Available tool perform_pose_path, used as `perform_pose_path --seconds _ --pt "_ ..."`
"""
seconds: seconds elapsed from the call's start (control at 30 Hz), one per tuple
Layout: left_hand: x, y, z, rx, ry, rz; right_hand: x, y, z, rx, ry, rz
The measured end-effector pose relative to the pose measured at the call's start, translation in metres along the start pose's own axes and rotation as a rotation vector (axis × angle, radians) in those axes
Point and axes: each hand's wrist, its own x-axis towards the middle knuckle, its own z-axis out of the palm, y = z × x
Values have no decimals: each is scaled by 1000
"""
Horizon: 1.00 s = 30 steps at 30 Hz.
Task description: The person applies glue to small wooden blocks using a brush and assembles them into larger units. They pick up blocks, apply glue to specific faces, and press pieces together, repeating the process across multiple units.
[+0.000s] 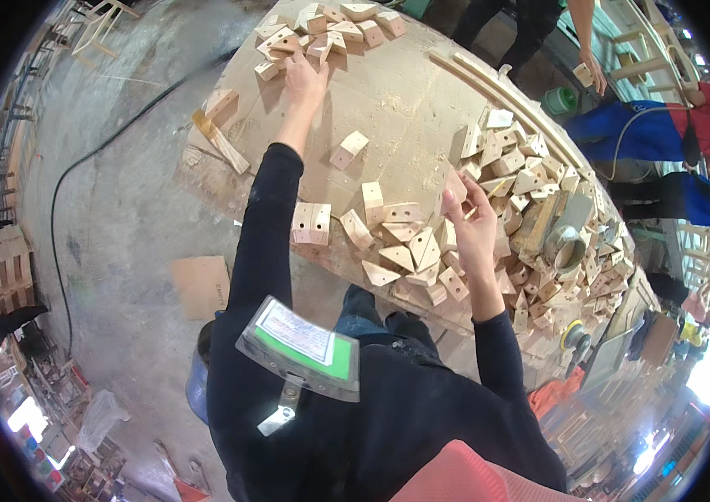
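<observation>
Stretched out to the far end of the workbench (321,125), my left hand (306,81) reaches into a heap of drilled wooden blocks (358,12). Its fingers are closed around a wooden block (285,43) at the near side of that heap, partly hidden by the hand. My right hand (475,238) pinches a pale wooden block (453,188) between thumb and fingers, raised over the bench. Below and left of it lies a loose group of angled blocks (401,232). A single block (348,151) and a pair of blocks with holes (311,223) lie between the hands.
A large pile of blocks (531,171) covers the bench's right side, around a grey cylindrical tool (568,238). A sander with a yellow disc (574,336) sits at the near right edge. A wooden strip (221,142) lies left. Another person's hand (593,74) holds a block beyond.
</observation>
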Motion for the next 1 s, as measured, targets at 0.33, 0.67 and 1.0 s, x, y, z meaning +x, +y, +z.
perform_pose_path --seconds 0.33,0.67,1.0 --pt "-104 36 -58 -841 -216 344 1 -26 -11 425 -82 155" --pt "-215 106 -126 -1049 -601 522 -50 -54 -22 630 -159 206" --pt "-283 164 -143 -1306 -1045 314 -131 -63 -73 568 83 -65"
